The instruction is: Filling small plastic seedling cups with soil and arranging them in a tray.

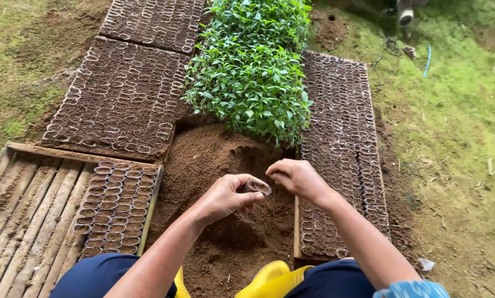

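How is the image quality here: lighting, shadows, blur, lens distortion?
Head view: soft, even daylight with no glare and only faint shadows under the hands; the left hand, its small soil-filled pot and the right hand are sharp, the seedlings crisp; wide-angle distortion splays the tray edges outward; the far top corners look slightly softer.

Seedlings: leafy green bed [253,66] at top centre
Frame: slatted wooden tray [21,221], left
Boots: yellow pair [269,278], bottom edge
Grass: [457,110] right side
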